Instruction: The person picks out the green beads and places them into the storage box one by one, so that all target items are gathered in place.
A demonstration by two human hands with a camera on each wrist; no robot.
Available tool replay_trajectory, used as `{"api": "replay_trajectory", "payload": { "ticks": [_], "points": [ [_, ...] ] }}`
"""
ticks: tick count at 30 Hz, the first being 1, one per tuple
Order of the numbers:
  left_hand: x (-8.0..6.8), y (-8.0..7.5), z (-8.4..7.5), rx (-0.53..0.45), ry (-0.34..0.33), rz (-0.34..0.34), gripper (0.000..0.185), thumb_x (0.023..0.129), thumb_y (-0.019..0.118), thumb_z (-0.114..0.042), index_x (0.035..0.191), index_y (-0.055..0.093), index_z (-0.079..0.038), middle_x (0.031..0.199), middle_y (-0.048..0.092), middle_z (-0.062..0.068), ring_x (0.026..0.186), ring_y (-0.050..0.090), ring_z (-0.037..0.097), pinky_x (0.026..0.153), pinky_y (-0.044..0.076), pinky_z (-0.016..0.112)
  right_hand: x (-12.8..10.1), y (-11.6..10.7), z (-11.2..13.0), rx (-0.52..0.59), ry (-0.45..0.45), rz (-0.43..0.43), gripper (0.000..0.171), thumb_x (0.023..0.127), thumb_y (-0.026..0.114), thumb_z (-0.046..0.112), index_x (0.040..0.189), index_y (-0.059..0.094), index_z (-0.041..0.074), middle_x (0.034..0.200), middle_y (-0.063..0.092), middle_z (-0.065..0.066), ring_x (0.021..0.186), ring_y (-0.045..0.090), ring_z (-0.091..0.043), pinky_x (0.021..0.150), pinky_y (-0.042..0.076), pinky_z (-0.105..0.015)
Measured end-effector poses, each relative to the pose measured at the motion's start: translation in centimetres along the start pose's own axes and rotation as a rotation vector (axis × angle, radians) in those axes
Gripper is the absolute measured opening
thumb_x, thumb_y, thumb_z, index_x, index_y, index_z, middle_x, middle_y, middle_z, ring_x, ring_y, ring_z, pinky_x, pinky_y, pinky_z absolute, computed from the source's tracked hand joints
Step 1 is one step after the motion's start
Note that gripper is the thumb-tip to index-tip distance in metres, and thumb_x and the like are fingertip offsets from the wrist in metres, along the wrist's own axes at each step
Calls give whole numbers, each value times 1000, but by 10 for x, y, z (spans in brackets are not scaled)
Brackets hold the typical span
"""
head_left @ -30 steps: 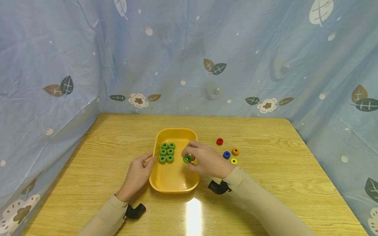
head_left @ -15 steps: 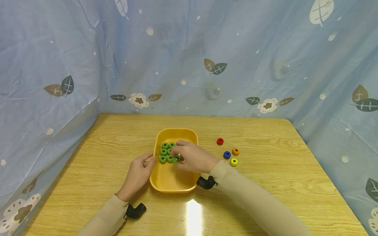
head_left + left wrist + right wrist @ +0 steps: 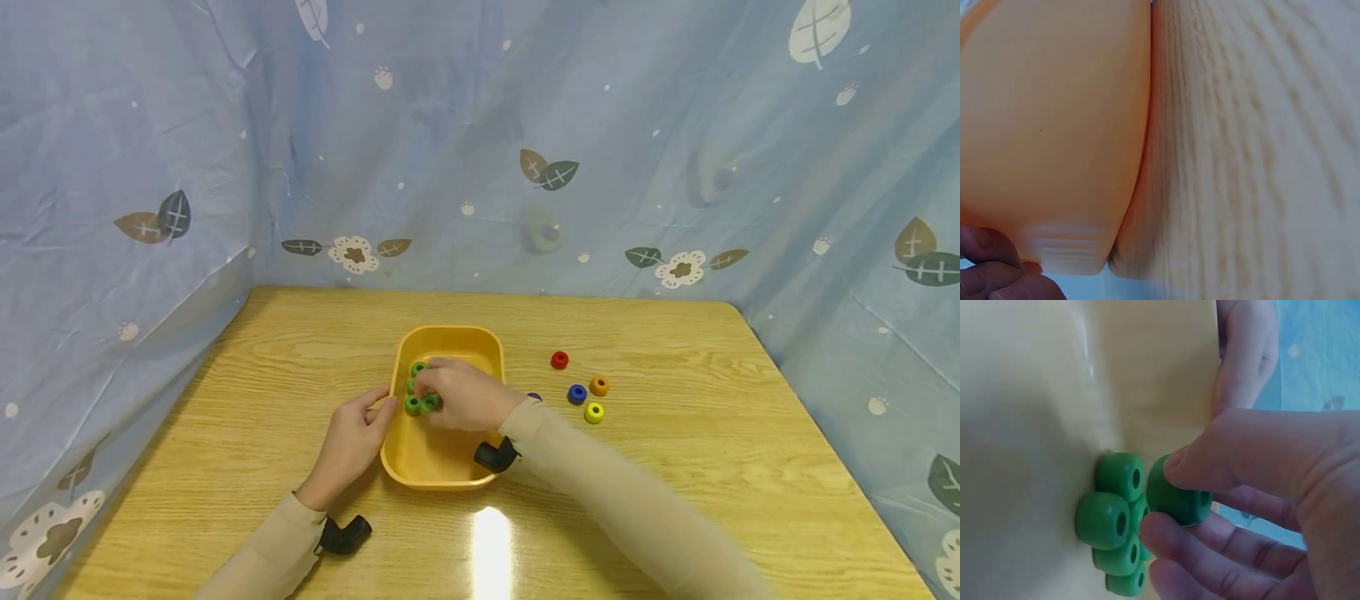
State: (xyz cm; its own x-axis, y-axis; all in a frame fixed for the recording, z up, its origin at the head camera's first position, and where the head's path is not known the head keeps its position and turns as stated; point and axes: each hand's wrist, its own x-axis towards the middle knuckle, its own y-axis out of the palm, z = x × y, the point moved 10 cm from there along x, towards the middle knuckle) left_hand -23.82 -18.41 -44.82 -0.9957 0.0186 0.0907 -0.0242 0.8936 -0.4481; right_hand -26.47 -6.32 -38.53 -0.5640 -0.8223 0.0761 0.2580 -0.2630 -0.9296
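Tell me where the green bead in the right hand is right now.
In the right wrist view the green bead is pinched by the right hand, just beside the green beads clustered in the yellow tray, near its left wall.

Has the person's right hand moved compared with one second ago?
Yes. The right hand, pinching a green plastic ring bead, moved left across the yellow plastic tray, away from the loose coloured beads, to the green beads at the tray's left side.
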Motion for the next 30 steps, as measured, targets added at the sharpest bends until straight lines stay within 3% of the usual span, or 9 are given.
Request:
{"api": "replay_trajectory", "payload": {
  "ticks": [9, 16, 18, 22, 27, 30],
  "points": [
    [1, 0, 0, -7, -5, 0, 46, 110, 56, -23, 143, 57, 9, 97, 78, 22, 67, 71, 17, 63, 51, 21, 14, 20, -4, -47, 2, 53, 14, 88, 80, 12, 101, 74, 12, 98, 66, 0, 85, 53, -11, 77, 46, -21],
    [0, 1, 0, -4, -1, -6, 45, 109, 56, -23, 143, 57, 8, 100, 78, 22, 89, 78, 26, 73, 57, 21, 21, 36, -1, -57, 18, 123, 15, 88, 81, 14, 101, 73, 15, 95, 63, 4, 87, 50, -11, 76, 42, -20],
    [1, 1, 0, 5, 3, -9, 45, 110, 56, -24, 142, 58, 8, 98, 79, 21, 89, 78, 25, 73, 57, 21, 22, 37, 0, -60, 15, 128, 15, 88, 81, 15, 100, 72, 15, 95, 61, 3, 86, 50, -12, 74, 42, -20],
    [1, 0, -1, 39, 10, -16, 46, 109, 56, -25, 141, 59, 8, 92, 79, 18, 76, 74, 19, 68, 54, 20, 22, 39, 1, -70, 1, 117, 14, 89, 81, 14, 99, 71, 13, 94, 59, 1, 83, 48, -12, 71, 40, -19],
    [2, 0, -1, 49, 27, -15, 46, 109, 57, -26, 141, 59, 8, 82, 78, 15, 57, 60, 10, 61, 49, 21, 23, 41, 1, -83, -3, 111, 15, 90, 81, 13, 103, 72, 12, 95, 63, 0, 84, 49, -11, 70, 40, -18],
    [2, 0, -1, 50, 32, -17, 46, 110, 56, -25, 140, 59, 9, 83, 78, 14, 59, 61, 9, 62, 49, 20, 23, 42, 1, -85, -1, 111, 17, 90, 81, 12, 104, 72, 12, 98, 64, -1, 85, 51, -11, 71, 42, -18]
  ]
}}
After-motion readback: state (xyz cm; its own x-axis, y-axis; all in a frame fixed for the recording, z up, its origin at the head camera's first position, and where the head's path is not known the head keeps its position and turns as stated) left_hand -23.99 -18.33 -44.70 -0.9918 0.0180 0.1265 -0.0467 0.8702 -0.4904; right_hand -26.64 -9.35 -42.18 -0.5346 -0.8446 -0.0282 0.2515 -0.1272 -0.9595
